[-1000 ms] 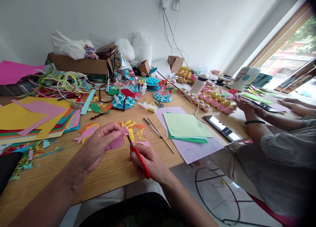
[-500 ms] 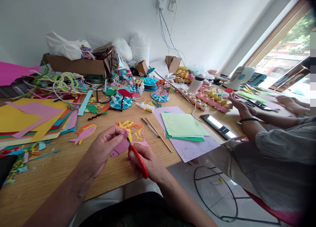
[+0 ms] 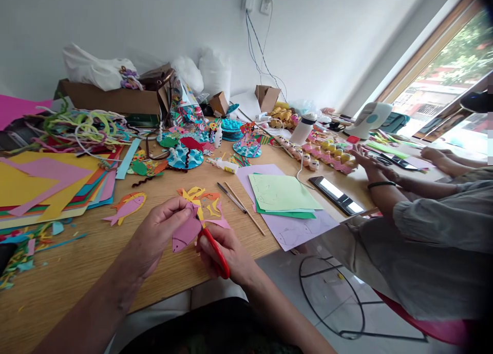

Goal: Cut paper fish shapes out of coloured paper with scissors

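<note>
Between thumb and fingers, my left hand (image 3: 166, 230) pinches a pink paper fish piece (image 3: 186, 234) with drawn lines and a small eye. My right hand (image 3: 223, 251) is closed around the red handles of a pair of scissors (image 3: 214, 249). The blades meet the edge of the pink paper, and their exact opening is too small to tell. Behind the hands lie yellow and orange paper scraps (image 3: 210, 202). A finished-looking pink and orange paper fish (image 3: 130, 206) rests on the table to the left.
Coloured paper sheets (image 3: 46, 177) and scraps (image 3: 29, 251) cover the left side. A pen (image 3: 231, 196), a stick (image 3: 250, 215), green sheets (image 3: 285, 192) and a phone (image 3: 336, 194) lie to the right. Another person's hands (image 3: 370, 164) are at the far right. Blue crafts (image 3: 185, 158) stand behind.
The pink piece has turned slightly in my left hand, showing more of its lower end and eye. The whole view has shifted a little. Both hands keep their holds.
</note>
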A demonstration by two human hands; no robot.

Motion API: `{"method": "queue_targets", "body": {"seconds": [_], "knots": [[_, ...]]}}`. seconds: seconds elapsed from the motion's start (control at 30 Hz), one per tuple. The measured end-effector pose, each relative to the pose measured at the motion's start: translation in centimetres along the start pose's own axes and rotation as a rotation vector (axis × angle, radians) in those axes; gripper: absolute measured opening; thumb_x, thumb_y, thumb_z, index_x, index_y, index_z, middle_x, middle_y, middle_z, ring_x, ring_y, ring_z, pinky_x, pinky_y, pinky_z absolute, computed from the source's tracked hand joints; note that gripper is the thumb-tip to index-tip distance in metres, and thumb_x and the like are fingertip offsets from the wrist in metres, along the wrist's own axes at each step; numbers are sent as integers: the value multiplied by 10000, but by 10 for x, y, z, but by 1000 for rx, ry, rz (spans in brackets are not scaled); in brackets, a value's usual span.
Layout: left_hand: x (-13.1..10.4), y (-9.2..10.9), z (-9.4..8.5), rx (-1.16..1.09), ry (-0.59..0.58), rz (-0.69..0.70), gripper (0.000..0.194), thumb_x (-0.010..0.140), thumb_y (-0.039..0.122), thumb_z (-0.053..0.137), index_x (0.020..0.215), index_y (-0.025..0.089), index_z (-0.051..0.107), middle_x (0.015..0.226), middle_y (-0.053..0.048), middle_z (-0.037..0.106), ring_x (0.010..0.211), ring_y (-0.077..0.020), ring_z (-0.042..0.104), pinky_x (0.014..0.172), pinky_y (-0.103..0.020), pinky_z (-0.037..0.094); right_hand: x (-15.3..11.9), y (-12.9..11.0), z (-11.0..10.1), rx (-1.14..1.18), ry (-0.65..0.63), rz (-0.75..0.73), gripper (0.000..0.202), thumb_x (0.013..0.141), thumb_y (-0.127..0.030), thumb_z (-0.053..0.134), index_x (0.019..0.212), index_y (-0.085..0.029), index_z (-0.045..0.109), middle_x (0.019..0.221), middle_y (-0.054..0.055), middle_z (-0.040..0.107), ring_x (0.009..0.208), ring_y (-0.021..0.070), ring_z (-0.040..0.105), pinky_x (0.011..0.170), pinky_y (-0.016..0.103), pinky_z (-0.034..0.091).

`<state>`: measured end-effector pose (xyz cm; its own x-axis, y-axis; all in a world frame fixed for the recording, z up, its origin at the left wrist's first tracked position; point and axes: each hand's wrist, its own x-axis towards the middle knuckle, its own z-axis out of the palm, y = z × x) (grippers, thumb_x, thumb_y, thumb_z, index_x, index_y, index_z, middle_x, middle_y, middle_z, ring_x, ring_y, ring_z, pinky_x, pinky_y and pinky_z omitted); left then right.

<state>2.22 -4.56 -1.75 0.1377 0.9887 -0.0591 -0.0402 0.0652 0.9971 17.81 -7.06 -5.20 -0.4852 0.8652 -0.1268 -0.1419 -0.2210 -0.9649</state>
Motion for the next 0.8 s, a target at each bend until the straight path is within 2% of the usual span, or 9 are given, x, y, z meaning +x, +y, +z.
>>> {"method": "queue_targets", "body": {"seconds": [0.27, 0.5, 0.8], "knots": [[-1, 1, -1, -23, -31, -30, 237, 694, 391, 692, 670, 183, 580, 574, 68, 495, 538, -94, 368, 484, -216, 297, -1, 3, 0, 11, 1, -16, 532, 742, -691, 633, 687, -186, 473, 454, -89, 427, 324, 44, 365, 324, 176, 245], [1, 1, 0, -16, -30, -28, 236, 689, 389, 699, 678, 180, 590, 606, 60, 507, 576, -101, 389, 511, -209, 323, -3, 3, 0, 4, 20, -15, 454, 787, -604, 638, 697, -189, 475, 476, -94, 406, 343, 42, 353, 330, 178, 252], [-1, 6, -1, 2, -53, -42, 231, 669, 384, 703, 640, 182, 595, 555, 69, 493, 527, -90, 362, 475, -202, 300, -4, 4, -1, -25, 32, -48, 422, 814, -545, 637, 668, -191, 462, 477, -90, 399, 384, 49, 332, 361, 178, 254]]}}
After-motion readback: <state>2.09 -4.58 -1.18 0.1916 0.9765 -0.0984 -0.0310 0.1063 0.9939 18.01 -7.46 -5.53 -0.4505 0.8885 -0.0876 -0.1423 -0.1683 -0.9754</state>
